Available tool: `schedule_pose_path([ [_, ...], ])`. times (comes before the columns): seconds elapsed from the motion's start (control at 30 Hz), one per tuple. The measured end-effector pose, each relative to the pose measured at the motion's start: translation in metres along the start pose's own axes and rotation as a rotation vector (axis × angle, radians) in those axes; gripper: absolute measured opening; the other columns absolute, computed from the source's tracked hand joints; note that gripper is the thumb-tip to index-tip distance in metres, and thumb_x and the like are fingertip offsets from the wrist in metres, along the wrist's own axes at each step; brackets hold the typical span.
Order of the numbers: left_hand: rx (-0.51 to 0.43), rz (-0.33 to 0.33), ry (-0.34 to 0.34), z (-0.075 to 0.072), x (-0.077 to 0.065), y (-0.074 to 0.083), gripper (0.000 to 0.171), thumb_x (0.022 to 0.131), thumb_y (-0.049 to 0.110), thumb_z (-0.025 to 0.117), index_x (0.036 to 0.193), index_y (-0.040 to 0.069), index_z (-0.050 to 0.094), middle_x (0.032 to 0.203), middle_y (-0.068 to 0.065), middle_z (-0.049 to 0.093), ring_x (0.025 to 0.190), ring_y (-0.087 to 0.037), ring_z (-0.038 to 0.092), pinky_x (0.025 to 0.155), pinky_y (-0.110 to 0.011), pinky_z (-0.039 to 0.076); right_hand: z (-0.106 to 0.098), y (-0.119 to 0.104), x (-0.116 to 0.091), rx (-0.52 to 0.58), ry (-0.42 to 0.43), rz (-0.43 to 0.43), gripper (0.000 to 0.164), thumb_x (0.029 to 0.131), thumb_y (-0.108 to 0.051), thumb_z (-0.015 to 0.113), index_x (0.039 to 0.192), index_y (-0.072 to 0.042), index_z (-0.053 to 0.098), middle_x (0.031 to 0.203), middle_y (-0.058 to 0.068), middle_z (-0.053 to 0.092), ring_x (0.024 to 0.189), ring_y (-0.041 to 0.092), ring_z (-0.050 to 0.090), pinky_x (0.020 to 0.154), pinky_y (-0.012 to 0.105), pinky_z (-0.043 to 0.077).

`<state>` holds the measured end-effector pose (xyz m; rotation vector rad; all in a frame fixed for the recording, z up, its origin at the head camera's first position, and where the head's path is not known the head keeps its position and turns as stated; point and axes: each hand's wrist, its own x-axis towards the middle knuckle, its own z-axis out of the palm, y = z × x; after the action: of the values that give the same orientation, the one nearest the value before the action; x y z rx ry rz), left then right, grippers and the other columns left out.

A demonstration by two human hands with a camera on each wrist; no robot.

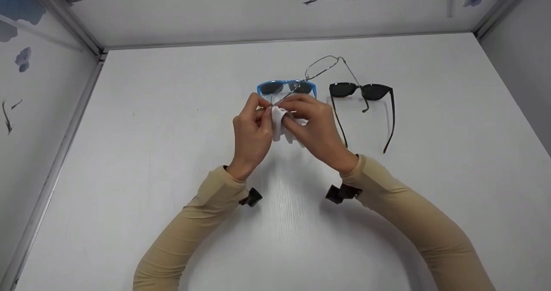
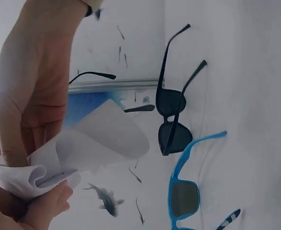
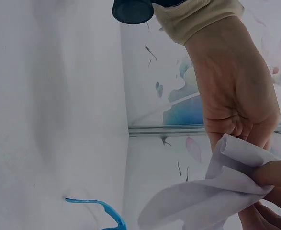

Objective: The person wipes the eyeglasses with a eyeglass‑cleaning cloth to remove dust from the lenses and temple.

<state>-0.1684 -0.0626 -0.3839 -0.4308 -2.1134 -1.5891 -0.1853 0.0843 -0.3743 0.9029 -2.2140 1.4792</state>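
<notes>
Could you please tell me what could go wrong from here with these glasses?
The wire glasses look thin, so pressure from the left hand and right hand, close together at the cloth, might bend them.
In the head view they overlap the blue sunglasses and black sunglasses; a turn could perhaps knock these.
The cloth hangs in loose folds and may slip.

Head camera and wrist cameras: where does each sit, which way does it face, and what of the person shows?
Head: on the head, looking forward and down at white cloth and wire glasses; left hand, right hand and sleeves show.
Left wrist: on that wrist, facing the cloth, black sunglasses beyond; both hands and a sleeve edge show.
Right wrist: on that wrist, facing the cloth from the other side; both hands and one sleeve show.
Both wrist views share the cloth and blue sunglasses.
</notes>
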Motion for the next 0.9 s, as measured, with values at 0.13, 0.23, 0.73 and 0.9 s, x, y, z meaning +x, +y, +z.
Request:
schedule_pose_path([
  [0.13, -0.125, -0.113, 0.004, 0.002, 0.001, 0.001, 0.009, 0.095, -0.01, 0.047, 0.091, -0.003, 0.049, 0.079, -0.013, 0.06, 0.069, -0.016, 0.06, 0.056, -0.024, 0.045, 0.003, 0.004, -0.001, -0.058, 0.006, -0.007, 0.016, 0.086, 0.006, 0.066, 0.099, 0.001, 0.073, 0.101, 0.011, 0.067, 0.093, 0.018, 0.064, 0.075, 0.028, 0.053],
  [0.23, -0.179, -0.207, 0.012, 0.003, 0.0, 0.002, 0.009, 0.095, -0.01, 0.048, 0.091, -0.002, 0.048, 0.094, -0.016, 0.061, 0.083, -0.02, 0.063, 0.062, -0.027, 0.049, 0.004, 0.006, -0.004, -0.141, -0.003, -0.042, 0.014, 0.084, 0.005, 0.069, 0.097, 0.003, 0.073, 0.099, 0.012, 0.067, 0.091, 0.02, 0.064, 0.076, 0.03, 0.052],
  [0.73, -0.355, -0.265, 0.043, 0.003, 0.004, 0.006, 0.006, 0.099, -0.006, 0.046, 0.097, 0.0, 0.044, 0.119, -0.029, 0.06, 0.106, -0.031, 0.064, 0.085, -0.033, 0.051, -0.007, 0.026, -0.028, -0.337, -0.017, -0.082, 0.025, 0.078, 0.012, 0.072, 0.101, 0.0, 0.072, 0.101, 0.012, 0.064, 0.094, 0.021, 0.064, 0.079, 0.028, 0.053],
  [0.9, -0.323, -0.26, 0.015, 0.006, 0.003, 0.006, 0.004, 0.099, -0.005, 0.046, 0.1, -0.007, 0.043, 0.119, -0.029, 0.06, 0.105, -0.029, 0.065, 0.085, -0.031, 0.051, -0.008, 0.029, -0.027, -0.285, -0.017, -0.117, 0.025, 0.078, 0.01, 0.073, 0.102, 0.001, 0.071, 0.102, 0.013, 0.064, 0.096, 0.022, 0.064, 0.081, 0.029, 0.052],
])
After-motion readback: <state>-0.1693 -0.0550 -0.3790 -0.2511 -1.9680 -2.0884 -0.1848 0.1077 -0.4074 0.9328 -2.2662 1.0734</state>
